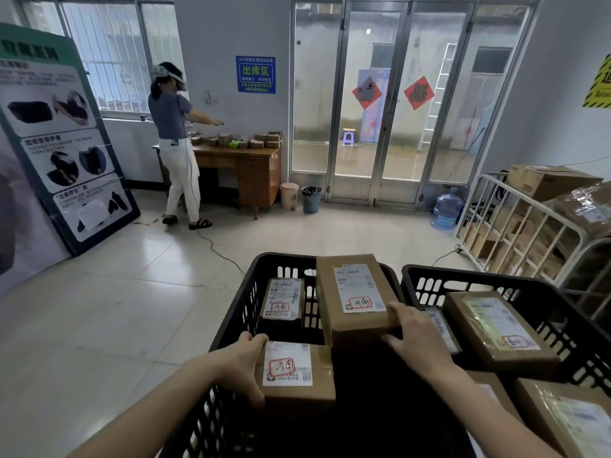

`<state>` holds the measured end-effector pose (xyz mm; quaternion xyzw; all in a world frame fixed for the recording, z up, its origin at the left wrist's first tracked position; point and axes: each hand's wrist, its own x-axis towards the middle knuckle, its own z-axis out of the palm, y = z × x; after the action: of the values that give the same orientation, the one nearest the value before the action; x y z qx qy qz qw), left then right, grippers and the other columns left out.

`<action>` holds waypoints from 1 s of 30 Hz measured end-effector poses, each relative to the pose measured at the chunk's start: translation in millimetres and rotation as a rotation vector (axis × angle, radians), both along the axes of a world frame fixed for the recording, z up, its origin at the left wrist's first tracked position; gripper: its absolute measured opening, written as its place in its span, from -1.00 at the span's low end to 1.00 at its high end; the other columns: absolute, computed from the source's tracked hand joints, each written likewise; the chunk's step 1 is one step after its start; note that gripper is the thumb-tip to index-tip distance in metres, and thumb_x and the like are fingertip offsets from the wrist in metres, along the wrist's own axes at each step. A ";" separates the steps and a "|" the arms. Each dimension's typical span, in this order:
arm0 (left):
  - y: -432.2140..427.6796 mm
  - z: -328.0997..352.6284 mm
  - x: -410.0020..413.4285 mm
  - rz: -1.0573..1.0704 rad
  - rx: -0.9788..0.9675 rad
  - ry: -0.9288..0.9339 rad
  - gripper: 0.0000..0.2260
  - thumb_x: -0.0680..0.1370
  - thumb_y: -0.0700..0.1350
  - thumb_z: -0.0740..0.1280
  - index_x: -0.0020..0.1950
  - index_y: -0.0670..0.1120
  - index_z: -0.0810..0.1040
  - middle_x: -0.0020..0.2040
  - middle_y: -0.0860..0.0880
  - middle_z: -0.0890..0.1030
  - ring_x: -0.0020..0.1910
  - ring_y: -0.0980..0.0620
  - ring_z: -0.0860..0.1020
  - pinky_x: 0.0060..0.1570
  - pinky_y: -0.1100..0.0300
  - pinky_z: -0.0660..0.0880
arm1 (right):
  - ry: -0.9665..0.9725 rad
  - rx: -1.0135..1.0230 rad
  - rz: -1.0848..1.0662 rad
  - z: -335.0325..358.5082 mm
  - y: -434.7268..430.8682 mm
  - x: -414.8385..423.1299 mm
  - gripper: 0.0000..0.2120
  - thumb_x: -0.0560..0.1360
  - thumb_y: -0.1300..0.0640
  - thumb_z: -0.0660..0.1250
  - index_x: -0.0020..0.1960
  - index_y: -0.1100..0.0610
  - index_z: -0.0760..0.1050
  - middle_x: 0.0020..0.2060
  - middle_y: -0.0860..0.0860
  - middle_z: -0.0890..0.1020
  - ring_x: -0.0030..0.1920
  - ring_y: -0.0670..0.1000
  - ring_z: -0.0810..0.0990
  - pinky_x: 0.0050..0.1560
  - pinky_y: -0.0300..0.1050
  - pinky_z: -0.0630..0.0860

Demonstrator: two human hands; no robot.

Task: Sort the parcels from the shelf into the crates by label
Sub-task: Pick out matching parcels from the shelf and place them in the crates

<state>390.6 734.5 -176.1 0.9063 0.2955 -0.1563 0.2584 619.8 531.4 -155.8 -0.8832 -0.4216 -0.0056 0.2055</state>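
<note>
Left hand [246, 365] grips near parcel [294, 368], right hand [418, 338] grips larger parcel [353, 289].

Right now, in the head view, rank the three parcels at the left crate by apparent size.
1. tilted parcel
2. near parcel; it is closest to the camera, so its real rank is unsure
3. far-left parcel

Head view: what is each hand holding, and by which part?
Left hand grips the small parcel by its left side; right hand grips the larger parcel at its near right corner.
</note>
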 end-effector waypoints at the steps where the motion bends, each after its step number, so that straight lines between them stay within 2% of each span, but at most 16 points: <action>1: -2.9 -6.3 1.4 0.009 -0.002 0.011 -0.01 0.28 0.02 0.52 0.50 -0.04 -0.06 0.40 -0.03 0.13 0.36 -0.03 0.26 0.34 0.14 0.36 | -0.048 -0.014 -0.004 0.2 0.7 -2.6 -0.42 0.44 0.03 0.38 0.40 0.06 0.25 0.30 0.06 0.43 0.31 0.07 0.36 0.34 -0.05 0.31; 3: -8.5 -17.3 4.1 0.014 -0.002 0.033 0.00 0.29 -0.01 0.52 0.51 -0.05 -0.09 0.44 -0.05 0.07 0.39 -0.06 0.24 0.35 0.14 0.35 | -0.138 -0.025 -0.004 0.2 -0.8 -13.6 -0.40 0.42 0.03 0.40 0.39 0.08 0.28 0.32 0.09 0.38 0.34 0.11 0.33 0.35 -0.01 0.31; 4: -12.1 -21.8 5.6 0.007 0.002 0.041 -0.01 0.30 -0.02 0.52 0.51 -0.04 -0.09 0.45 -0.05 0.05 0.39 -0.06 0.25 0.35 0.13 0.35 | -0.180 -0.014 0.010 -1.1 -2.9 -20.2 -0.39 0.37 0.05 0.46 0.36 0.12 0.34 0.29 0.12 0.42 0.31 0.15 0.38 0.30 0.03 0.37; 7: -23.1 -33.0 9.8 -0.017 0.017 0.040 -0.04 0.33 -0.07 0.51 0.51 -0.04 -0.08 0.47 -0.07 0.02 0.39 -0.08 0.26 0.33 0.12 0.38 | -0.297 0.053 0.110 -10.1 -11.8 -39.1 -0.38 0.13 0.12 0.62 0.13 0.20 0.53 0.03 0.16 0.58 0.02 0.18 0.60 -0.03 0.03 0.57; 9: -28.2 -41.9 12.4 -0.026 0.016 0.043 -0.06 0.34 -0.09 0.50 0.51 -0.04 -0.07 0.48 -0.07 0.01 0.38 -0.09 0.29 0.30 0.13 0.40 | -0.307 0.052 0.166 -18.3 -17.8 -47.6 -0.42 0.11 0.12 0.63 0.08 0.21 0.56 -0.05 0.13 0.60 -0.05 0.15 0.62 -0.07 -0.01 0.58; 11: -31.8 -52.9 13.9 -0.030 -0.008 0.049 -0.07 0.32 -0.10 0.51 0.50 -0.01 -0.03 0.46 -0.07 0.04 0.33 -0.09 0.34 0.26 0.12 0.44 | -0.234 -0.022 0.212 -22.9 -21.4 -54.1 -0.46 0.21 0.10 0.58 0.14 0.21 0.54 -0.02 0.10 0.59 0.02 0.13 0.60 0.01 -0.03 0.56; 13: -32.4 -64.6 15.8 -0.030 -0.035 0.064 -0.08 0.31 -0.09 0.52 0.49 -0.01 -0.01 0.45 -0.07 0.07 0.32 -0.11 0.34 0.27 0.09 0.44 | -0.161 -0.126 0.253 -25.0 -21.5 -58.5 -0.46 0.40 0.01 0.43 0.31 0.15 0.41 0.15 0.06 0.50 0.19 0.09 0.48 0.20 -0.09 0.44; 15: -31.1 -72.2 18.4 -0.023 -0.055 0.085 -0.09 0.32 -0.08 0.52 0.49 -0.02 0.00 0.45 -0.08 0.07 0.34 -0.12 0.34 0.28 0.07 0.43 | -0.097 -0.233 0.274 -26.9 -17.5 -60.4 -0.45 0.48 -0.06 0.31 0.41 0.08 0.28 0.26 0.02 0.40 0.29 0.03 0.36 0.30 -0.14 0.34; 21: -17.7 -89.7 23.2 0.007 -0.053 0.130 -0.11 0.32 -0.07 0.51 0.47 -0.04 0.03 0.42 -0.10 0.13 0.32 -0.13 0.36 0.28 0.02 0.42 | 0.032 -0.493 0.314 -36.5 0.6 -62.9 -0.42 0.47 -0.08 0.31 0.41 0.09 0.26 0.30 0.07 0.37 0.30 0.09 0.35 0.28 -0.04 0.38; 24: -8.3 -97.3 26.7 0.017 -0.061 0.141 -0.09 0.32 -0.10 0.50 0.49 -0.02 -0.01 0.44 -0.09 0.09 0.37 -0.14 0.31 0.31 -0.02 0.39 | 0.072 -0.575 0.332 -42.2 3.7 -62.1 -0.43 0.49 -0.06 0.30 0.42 0.11 0.24 0.32 0.09 0.35 0.32 0.12 0.33 0.28 -0.01 0.37; 30: 3.6 -99.3 33.7 -0.017 -0.033 0.175 -0.06 0.31 -0.11 0.51 0.51 -0.04 -0.03 0.45 -0.09 0.08 0.38 -0.16 0.30 0.32 -0.04 0.38 | 0.135 -0.604 0.329 -45.4 3.7 -62.1 -0.43 0.50 -0.05 0.29 0.42 0.11 0.23 0.34 0.10 0.34 0.34 0.12 0.32 0.30 0.01 0.37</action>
<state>424.3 738.0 -275.4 0.8873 0.3067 -0.2419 0.2450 557.7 535.1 -201.2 -0.8227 -0.5265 0.2108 -0.0397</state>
